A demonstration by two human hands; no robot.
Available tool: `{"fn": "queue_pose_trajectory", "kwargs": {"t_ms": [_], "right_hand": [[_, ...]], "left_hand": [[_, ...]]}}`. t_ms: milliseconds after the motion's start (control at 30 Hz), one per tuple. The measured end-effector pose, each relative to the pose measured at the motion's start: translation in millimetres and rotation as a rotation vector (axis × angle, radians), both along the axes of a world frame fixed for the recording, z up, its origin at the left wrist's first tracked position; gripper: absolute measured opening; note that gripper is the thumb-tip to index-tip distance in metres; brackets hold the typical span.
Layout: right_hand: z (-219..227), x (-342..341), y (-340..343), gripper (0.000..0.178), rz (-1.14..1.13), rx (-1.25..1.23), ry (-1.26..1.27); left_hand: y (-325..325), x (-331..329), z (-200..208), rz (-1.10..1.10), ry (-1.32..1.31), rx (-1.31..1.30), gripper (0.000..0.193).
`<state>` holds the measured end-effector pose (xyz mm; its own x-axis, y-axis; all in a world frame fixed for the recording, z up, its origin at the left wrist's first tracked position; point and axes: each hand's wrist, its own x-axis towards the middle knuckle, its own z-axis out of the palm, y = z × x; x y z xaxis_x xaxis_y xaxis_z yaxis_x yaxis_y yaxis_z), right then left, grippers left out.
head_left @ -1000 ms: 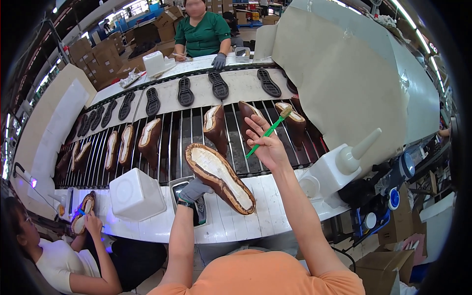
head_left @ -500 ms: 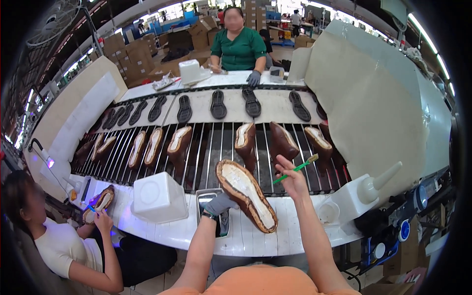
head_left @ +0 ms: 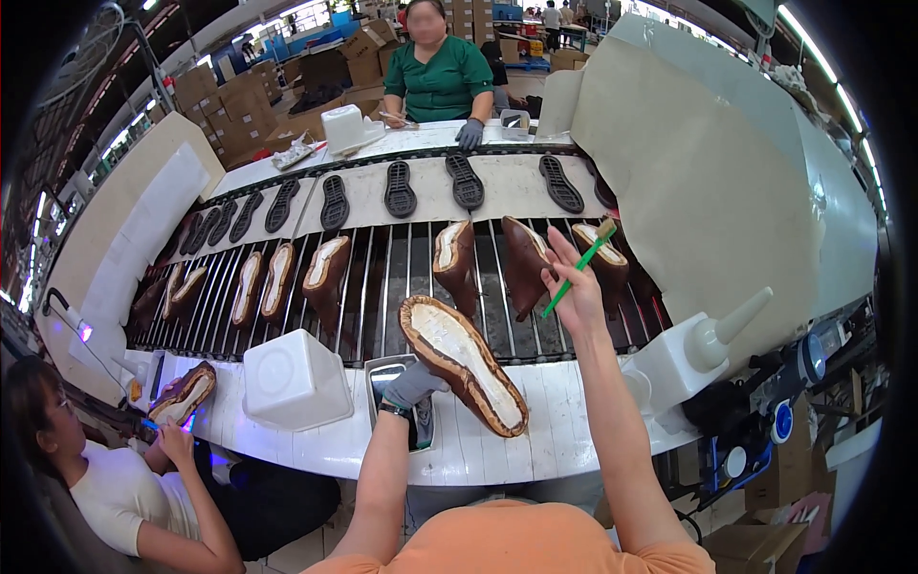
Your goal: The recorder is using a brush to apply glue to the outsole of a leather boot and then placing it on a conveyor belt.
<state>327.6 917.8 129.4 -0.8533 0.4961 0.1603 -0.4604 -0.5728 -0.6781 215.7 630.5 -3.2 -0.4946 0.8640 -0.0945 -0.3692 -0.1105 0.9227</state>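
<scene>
My left hand [head_left: 413,385], in a grey glove, grips a brown shoe upper [head_left: 467,368] from its left side. The upper is bottom up, showing a white insole inside a rough tan border. My bare right hand [head_left: 579,292] holds a green-handled brush [head_left: 574,277] between thumb and fingers, bristles pointing up and right. Its fingertips overlap a tilted brown shoe upper [head_left: 526,263] on the rack; whether they touch it I cannot tell. Another shoe upper [head_left: 601,247] lies just behind the brush.
Several more uppers lie across the metal-bar conveyor [head_left: 397,277], with black soles [head_left: 400,189] on the shelf beyond. On my white table stand a white tub [head_left: 296,381], a tray [head_left: 421,435] and a nozzled white bottle [head_left: 688,359]. One co-worker [head_left: 435,81] sits opposite, another [head_left: 105,488] at left.
My right hand has moved up and away from me with the brush, toward the uppers on the conveyor. My left hand still holds the upper. The whole view has shifted slightly.
</scene>
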Motion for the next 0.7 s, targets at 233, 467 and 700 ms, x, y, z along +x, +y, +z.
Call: {"fn": "queue_pose_trajectory", "kwargs": {"t_ms": [233, 467, 700], "right_hand": [[-29, -5, 2, 0.067, 0.009, 0.005, -0.078], [-37, -5, -1, 0.071, 0.083, 0.002, -0.312], [-40, 0, -12, 0.074, 0.102, -0.136, -0.322]], "left_hand": [[3, 1, 0, 0.046, 0.049, -0.040, 0.089], [11, -8, -12, -0.057, -0.115, 0.045, 0.073], [6, 2, -9, -0.030, -0.159, 0.009, 0.080]]}}
